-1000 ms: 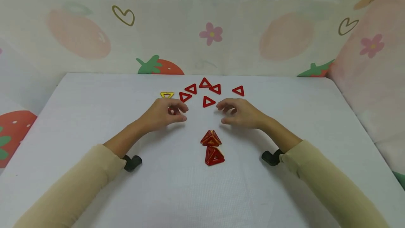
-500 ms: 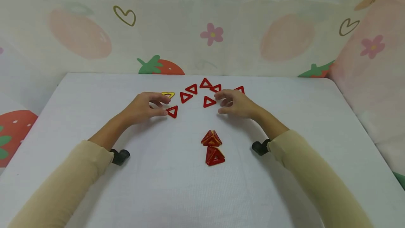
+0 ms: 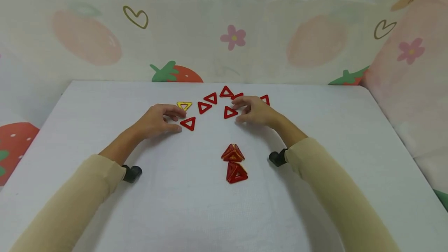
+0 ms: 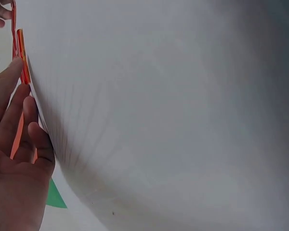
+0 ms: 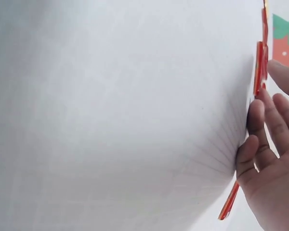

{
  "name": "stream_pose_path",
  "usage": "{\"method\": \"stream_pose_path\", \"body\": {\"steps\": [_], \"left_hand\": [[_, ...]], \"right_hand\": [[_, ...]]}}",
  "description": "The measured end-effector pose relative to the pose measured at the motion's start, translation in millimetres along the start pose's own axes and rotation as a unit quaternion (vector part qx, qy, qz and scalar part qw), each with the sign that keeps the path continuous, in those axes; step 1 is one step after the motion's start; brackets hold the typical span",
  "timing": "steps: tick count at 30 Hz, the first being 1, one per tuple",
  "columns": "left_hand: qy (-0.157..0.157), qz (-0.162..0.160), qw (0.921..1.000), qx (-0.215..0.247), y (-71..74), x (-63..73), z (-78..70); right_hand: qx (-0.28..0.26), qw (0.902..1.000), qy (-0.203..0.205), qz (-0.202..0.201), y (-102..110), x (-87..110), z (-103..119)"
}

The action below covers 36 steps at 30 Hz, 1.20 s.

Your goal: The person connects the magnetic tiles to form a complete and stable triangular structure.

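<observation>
My left hand [image 3: 155, 121] reaches to a red triangle tile [image 3: 194, 124], thumb and fingertips by its left corner. A yellow triangle tile [image 3: 184, 103] lies just behind those fingers. My right hand [image 3: 258, 111] is beside another red triangle tile [image 3: 225, 112], its fingers bent loosely over the right tip. In the left wrist view a red tile [image 4: 24, 57] appears edge-on past the thumb. The right wrist view shows a red tile [image 5: 257, 67] beyond the fingertips. Neither hand visibly grips a tile. Nearer the front stand two red pyramids of tiles, one behind [image 3: 233, 153], one before [image 3: 236, 174].
Several more red triangle tiles lie at the back of the white table [image 3: 105, 119], among them one left of centre [image 3: 200, 108] and one at the right [image 3: 268, 99], partly behind my right hand. A patterned cloth [image 3: 266, 11] hangs behind the table edge.
My left hand has moved left and slightly back, uncovering the red tile it was over. My right hand has gone back and a little left, to a red tile. The tiles have not moved.
</observation>
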<state>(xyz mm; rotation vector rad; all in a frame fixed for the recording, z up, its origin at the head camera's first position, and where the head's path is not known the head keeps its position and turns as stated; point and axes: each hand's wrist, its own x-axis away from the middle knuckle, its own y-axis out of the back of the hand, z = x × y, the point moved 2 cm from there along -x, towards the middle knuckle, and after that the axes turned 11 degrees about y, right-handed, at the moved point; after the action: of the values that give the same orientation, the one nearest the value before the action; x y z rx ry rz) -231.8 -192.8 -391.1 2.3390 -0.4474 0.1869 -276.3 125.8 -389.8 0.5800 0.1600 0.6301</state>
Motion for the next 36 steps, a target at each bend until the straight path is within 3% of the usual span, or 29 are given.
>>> {"method": "stream_pose_path", "body": {"steps": [7, 21, 29, 36], "left_hand": [[0.0, -0.004, 1.0, 0.007, -1.5, -3.0, -0.7], [0.0, 0.004, 1.0, 0.001, -8.2, -10.0, -10.4], [-0.009, 0.004, 0.9999, 0.006, -12.6, -12.4, -14.3], [-0.009, 0.005, 0.9999, 0.002, -16.3, -15.8, -17.9]], "right_hand": [[0.02, 0.9997, -0.014, -0.009, -2.2, -4.9, -2.0], [0.04, 0.9991, -0.003, -0.012, -8.1, -8.6, 5.2], [0.035, 0.9993, 0.015, 0.004, -11.2, -10.0, 8.8], [0.065, 0.9976, 0.022, 0.016, -16.7, -14.1, 9.9]]}}
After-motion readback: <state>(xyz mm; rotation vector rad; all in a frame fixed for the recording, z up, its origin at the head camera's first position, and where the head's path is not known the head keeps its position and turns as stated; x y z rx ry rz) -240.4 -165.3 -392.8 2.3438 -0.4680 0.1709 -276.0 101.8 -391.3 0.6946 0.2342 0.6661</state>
